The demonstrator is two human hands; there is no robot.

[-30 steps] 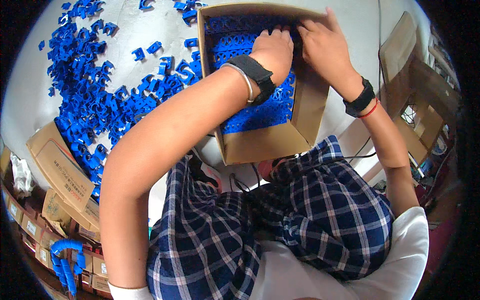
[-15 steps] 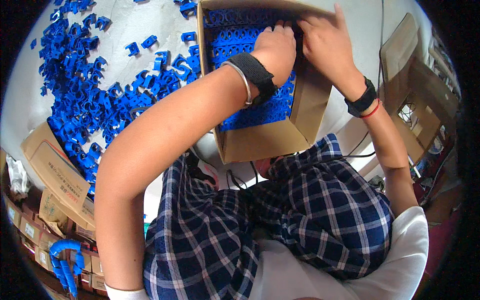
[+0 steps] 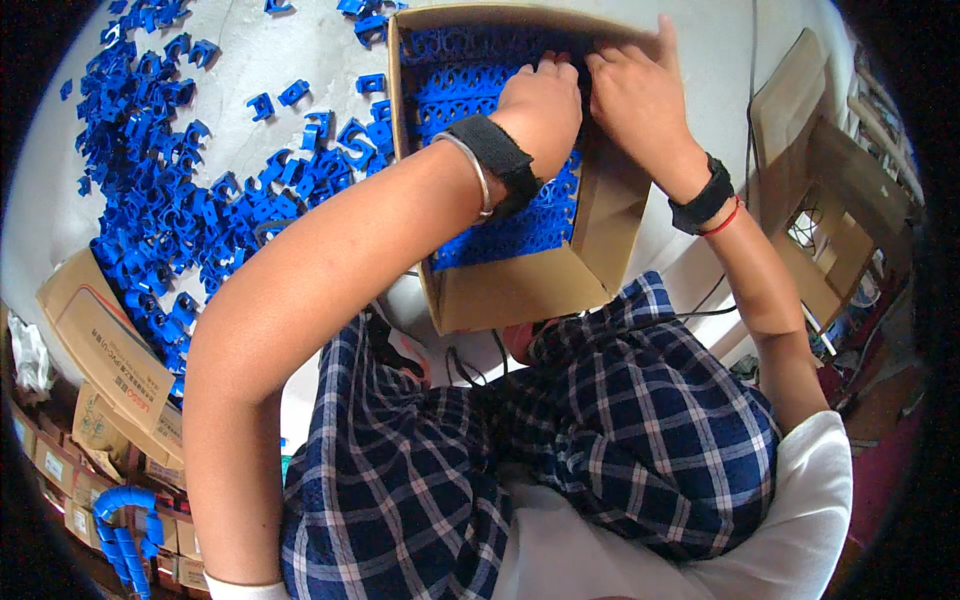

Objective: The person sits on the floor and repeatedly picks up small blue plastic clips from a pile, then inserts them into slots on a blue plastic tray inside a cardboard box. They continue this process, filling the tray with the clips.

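An open cardboard box (image 3: 520,295) stands before my knees. Rows of blue plastic pipe clips (image 3: 460,85), packed side by side, fill its left and middle part. Inside the box, my left hand (image 3: 545,110) lies over these rows, its fingers together and bent down at the far right end. My right hand (image 3: 635,105) comes over the right wall, close beside the left. Its fingers curl into the box while one finger points up. Both hands look closed at the fingertips, but what they grip is hidden.
Many loose blue pipe clips (image 3: 140,130) are strewn over the pale floor to the left. A flattened carton (image 3: 110,340) lies beyond my left elbow, near small boxes (image 3: 60,465) and a string of blue clips (image 3: 128,525). At the right are more cardboard pieces (image 3: 830,190) and a dark cable.
The box and both hands appear slightly farther left and lower in the picture. Both hands stay in nearly the same place at the box's right side.
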